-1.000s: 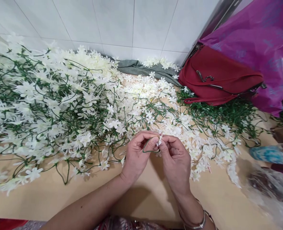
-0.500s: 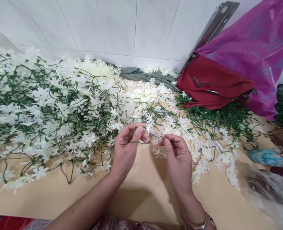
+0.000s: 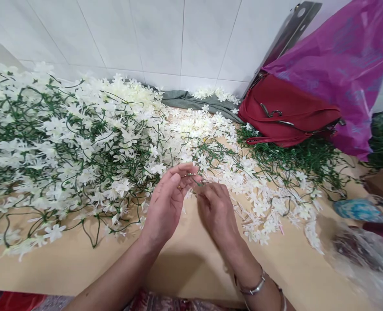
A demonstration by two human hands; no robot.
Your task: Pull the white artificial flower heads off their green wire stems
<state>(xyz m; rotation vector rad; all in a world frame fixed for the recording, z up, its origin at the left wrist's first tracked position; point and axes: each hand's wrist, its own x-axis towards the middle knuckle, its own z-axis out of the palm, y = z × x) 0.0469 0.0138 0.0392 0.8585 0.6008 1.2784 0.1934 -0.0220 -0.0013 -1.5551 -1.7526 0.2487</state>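
My right hand (image 3: 219, 209) is closed, its fingers turned down and pinched on a thin green flower stem (image 3: 199, 184). Beside it, my left hand (image 3: 165, 203) has its fingers stretched out and the thumb held apart. The tip of the stem lies by the left fingertips, and most of it is hidden behind the right hand. Just beyond both hands, loose white artificial flowers (image 3: 196, 123) and white stamen strands (image 3: 259, 194) cover the table. To the left rises a big heap of white flowers on green stems (image 3: 81, 147).
A red handbag (image 3: 288, 112) rests on a pile of green stems (image 3: 295, 160), with a purple plastic bag (image 3: 343, 73) over it. At right are a blue-patterned item (image 3: 360, 210) and a clear plastic bag (image 3: 369, 263). A tiled wall (image 3: 159, 39) bounds the table (image 3: 185, 263).
The hands parted, with the green stem in my left hand, then my right hand came back left and closed on the stem. My left fingers have straightened out.
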